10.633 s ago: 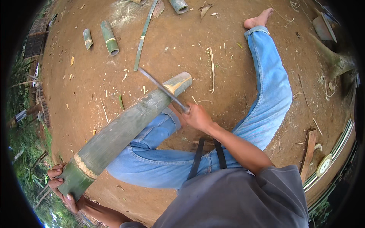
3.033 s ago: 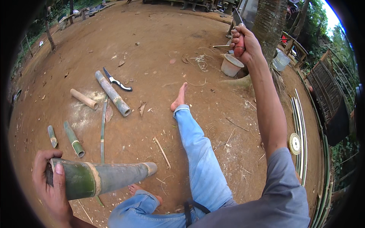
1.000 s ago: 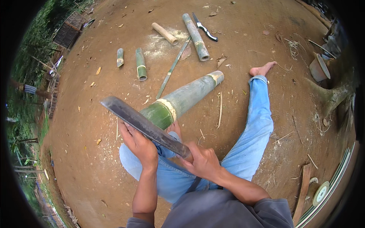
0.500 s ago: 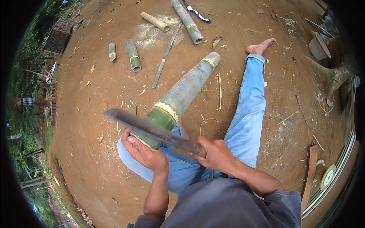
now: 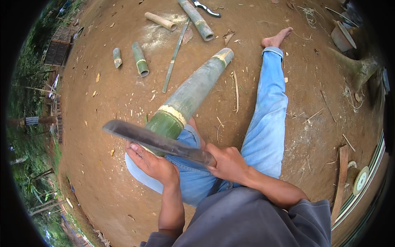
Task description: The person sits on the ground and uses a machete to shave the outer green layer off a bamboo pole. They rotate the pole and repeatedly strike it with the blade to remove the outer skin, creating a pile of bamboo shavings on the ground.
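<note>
A thick green bamboo pole (image 5: 190, 95) slants across my bent left leg, its far end on the dirt. Pale scraped rings mark its joints, and the near section is brighter green. My left hand (image 5: 153, 165) cups the near end from below and the side, its fingers partly hidden by the blade. Gripped by its handle in my right hand (image 5: 231, 164) is a machete (image 5: 154, 140) with a wide, dark, worn blade. The blade lies across the view in front of the pole's near end, pointing left; whether it touches the bamboo I cannot tell.
Shorter bamboo pieces (image 5: 140, 59), a bamboo strip (image 5: 176, 57), a longer bamboo tube (image 5: 196, 19) and a handsaw (image 5: 207, 9) lie ahead on the ground. My right leg (image 5: 267, 111) stretches out. At right are a bucket (image 5: 343, 37) and a wooden plank (image 5: 340, 181).
The view has shifted a little. Against the bamboo, the machete blade has slid slightly toward the near end, covering more of it. My left hand still supports that end.
</note>
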Demonstrator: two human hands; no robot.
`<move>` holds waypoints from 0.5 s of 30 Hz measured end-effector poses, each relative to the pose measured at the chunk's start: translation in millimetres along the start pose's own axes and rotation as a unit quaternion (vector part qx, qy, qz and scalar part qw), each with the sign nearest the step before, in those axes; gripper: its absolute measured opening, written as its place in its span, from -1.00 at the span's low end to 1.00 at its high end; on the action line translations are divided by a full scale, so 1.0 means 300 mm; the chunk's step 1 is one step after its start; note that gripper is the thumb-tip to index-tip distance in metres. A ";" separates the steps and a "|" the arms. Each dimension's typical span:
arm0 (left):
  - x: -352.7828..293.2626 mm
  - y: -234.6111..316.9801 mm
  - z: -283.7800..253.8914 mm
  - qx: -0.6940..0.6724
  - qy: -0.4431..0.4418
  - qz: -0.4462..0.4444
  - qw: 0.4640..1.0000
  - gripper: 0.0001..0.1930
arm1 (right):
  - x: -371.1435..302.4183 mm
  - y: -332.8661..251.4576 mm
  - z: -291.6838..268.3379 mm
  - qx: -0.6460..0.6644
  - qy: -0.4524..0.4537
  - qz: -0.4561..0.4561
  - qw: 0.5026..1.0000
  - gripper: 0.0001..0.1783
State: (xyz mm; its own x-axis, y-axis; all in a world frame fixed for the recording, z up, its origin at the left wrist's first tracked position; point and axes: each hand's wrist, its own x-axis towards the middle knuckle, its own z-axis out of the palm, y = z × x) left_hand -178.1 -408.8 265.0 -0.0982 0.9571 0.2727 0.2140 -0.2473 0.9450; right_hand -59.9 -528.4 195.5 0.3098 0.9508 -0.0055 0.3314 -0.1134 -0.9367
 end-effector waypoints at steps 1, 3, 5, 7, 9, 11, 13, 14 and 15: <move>0.006 0.002 0.001 0.003 0.003 -0.003 1.000 -0.57 | -0.017 -0.001 0.008 -0.014 -0.010 -0.055 0.998 -0.69; -0.001 0.011 0.009 -0.004 0.009 -0.012 1.000 -0.58 | 0.033 0.019 0.007 0.014 0.020 0.043 0.999 -0.67; 0.002 0.022 0.012 -0.016 0.006 -0.022 1.000 -0.58 | 0.048 0.008 -0.005 0.047 0.010 0.135 0.990 -0.64; 0.007 0.032 0.033 -0.059 0.035 -0.045 0.997 -0.58 | 0.002 0.004 0.009 0.005 -0.005 0.013 1.000 -0.65; -0.001 0.032 0.033 -0.061 0.035 -0.052 0.996 -0.58 | -0.001 0.002 0.008 0.012 0.006 0.012 1.000 -0.66; 0.011 0.031 0.013 -0.020 0.004 -0.030 0.999 -0.57 | 0.072 0.001 0.017 0.078 0.049 0.125 0.988 -0.67; 0.009 0.013 0.006 -0.032 0.006 -0.022 0.999 -0.57 | 0.022 -0.002 0.005 0.040 0.013 0.026 0.999 -0.68; 0.005 0.008 0.002 -0.036 0.004 -0.022 0.999 -0.56 | -0.004 -0.002 0.005 0.021 -0.005 -0.017 1.000 -0.68; 0.006 0.013 0.000 -0.024 0.008 -0.028 0.999 -0.56 | 0.001 0.005 0.018 0.025 0.006 0.018 1.000 -0.69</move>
State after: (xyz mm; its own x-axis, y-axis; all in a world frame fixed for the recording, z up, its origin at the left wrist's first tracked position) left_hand -177.5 -408.0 269.2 -0.1249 0.9671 0.2217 0.1606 -0.2008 0.9664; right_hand -64.1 -526.6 192.3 0.3306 0.9431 -0.0355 0.2745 -0.1322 -0.9524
